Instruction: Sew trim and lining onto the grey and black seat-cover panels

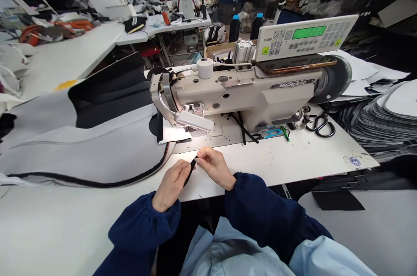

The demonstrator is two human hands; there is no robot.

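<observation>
Between my two hands runs a narrow black fabric strip (190, 174), close to the table's front edge. My left hand (172, 180) is closed round its lower part. The fingers of my right hand (213, 165) pinch the strip's upper end. Just beyond my hands stands a beige sewing machine (241, 93), its needle area partly hidden by a white lamp arm. Grey padded fabric (97, 158) with a black edging lies to the left and reaches up to the machine's needle end. Black tape pieces (243, 130) lie under the machine arm.
Black scissors (324, 128), a green pen (285, 133) and a blue clip-like item (273, 133) lie at the right of the table. Stacked grey cut pieces (381, 115) rise beyond it. A control panel (306, 37) and a phone (298, 64) sit atop the machine.
</observation>
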